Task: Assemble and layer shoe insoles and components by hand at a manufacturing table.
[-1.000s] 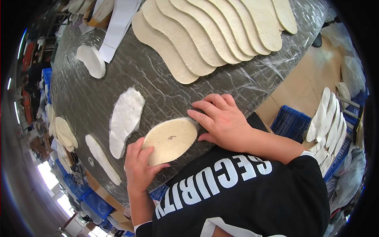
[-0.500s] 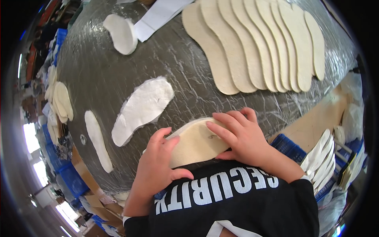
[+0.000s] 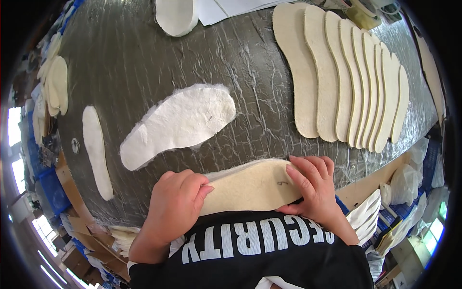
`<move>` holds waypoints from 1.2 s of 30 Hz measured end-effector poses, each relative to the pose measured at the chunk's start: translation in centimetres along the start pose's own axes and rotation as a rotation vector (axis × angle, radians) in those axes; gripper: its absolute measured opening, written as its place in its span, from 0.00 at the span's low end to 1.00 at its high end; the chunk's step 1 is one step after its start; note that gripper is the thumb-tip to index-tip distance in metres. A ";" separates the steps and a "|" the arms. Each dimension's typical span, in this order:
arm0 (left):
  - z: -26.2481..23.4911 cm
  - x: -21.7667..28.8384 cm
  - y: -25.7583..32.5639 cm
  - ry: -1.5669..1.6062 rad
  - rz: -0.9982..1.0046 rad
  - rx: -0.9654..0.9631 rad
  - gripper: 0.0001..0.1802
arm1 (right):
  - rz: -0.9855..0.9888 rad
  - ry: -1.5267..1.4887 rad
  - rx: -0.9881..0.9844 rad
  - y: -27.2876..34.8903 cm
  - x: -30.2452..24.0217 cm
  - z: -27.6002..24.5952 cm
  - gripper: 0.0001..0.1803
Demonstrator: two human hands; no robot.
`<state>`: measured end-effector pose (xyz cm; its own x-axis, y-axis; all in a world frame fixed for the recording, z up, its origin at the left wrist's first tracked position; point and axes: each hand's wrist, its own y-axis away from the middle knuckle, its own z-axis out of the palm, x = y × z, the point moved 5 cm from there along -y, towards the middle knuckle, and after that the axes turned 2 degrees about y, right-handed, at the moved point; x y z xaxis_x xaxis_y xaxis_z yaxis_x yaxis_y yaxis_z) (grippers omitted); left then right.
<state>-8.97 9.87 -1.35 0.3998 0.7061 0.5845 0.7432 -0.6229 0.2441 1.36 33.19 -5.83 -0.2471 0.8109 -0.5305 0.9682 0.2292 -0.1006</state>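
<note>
Close to my body at the table's near edge, a cream felt insole [image 3: 248, 188] lies crosswise, tilted, with a fluffy white layer along its far edge and a small dark mark near its right end. My left hand [image 3: 177, 204] is closed over the left end, thumb and fingers pinching it. At the right end my right hand [image 3: 314, 187] grips it, fingers on the far edge and thumb on the near one. Just beyond lies a white fuzzy insole [image 3: 178, 126] with ragged edges. A narrow white insole [image 3: 97, 151] rests farther left.
Overlapping cream insoles [image 3: 305, 72] fan out at the far right of the plastic-covered table [image 3: 255, 115]. A white insole stack [image 3: 177, 17] and white paper sheets [image 3: 231, 9] lie at the back. A tape roll [image 3: 363, 17] is at the back right. Cardboard boxes [image 3: 82, 231] stand lower left.
My left hand has gone from spread fingers to a closed pinch on the insole's left end. My right hand keeps its hold at the right end. The whole view has shifted.
</note>
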 end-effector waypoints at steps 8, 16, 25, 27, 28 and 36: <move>0.8 -1.1 -0.5 0.057 -0.061 -0.028 0.07 | 0.010 0.020 -0.056 -0.4 0.1 -0.1 0.46; 1.6 -1.9 -1.4 0.073 -0.085 -0.074 0.06 | 0.013 0.044 -0.052 -0.2 -0.1 -0.3 0.47; 1.7 -1.7 -1.5 -0.011 -0.067 -0.052 0.06 | -0.042 0.107 -0.139 -3.2 -2.2 -2.4 0.53; 1.7 -1.5 -1.6 -0.023 -0.034 -0.030 0.06 | -0.091 0.068 -0.180 -5.7 -4.4 -1.4 0.52; 1.5 -1.2 -1.6 -0.018 -0.023 -0.024 0.06 | -0.191 -0.123 -0.161 -6.9 -5.9 -0.5 0.51; -0.9 -5.6 2.1 0.552 -0.238 0.003 0.15 | -0.241 -0.161 -0.136 -7.6 -6.7 4.2 0.50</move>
<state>-10.10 4.27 -3.45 -0.1146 0.5461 0.8298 0.7802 -0.4676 0.4155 -4.21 23.72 -5.08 -0.4484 0.6315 -0.6325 0.8657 0.4829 -0.1316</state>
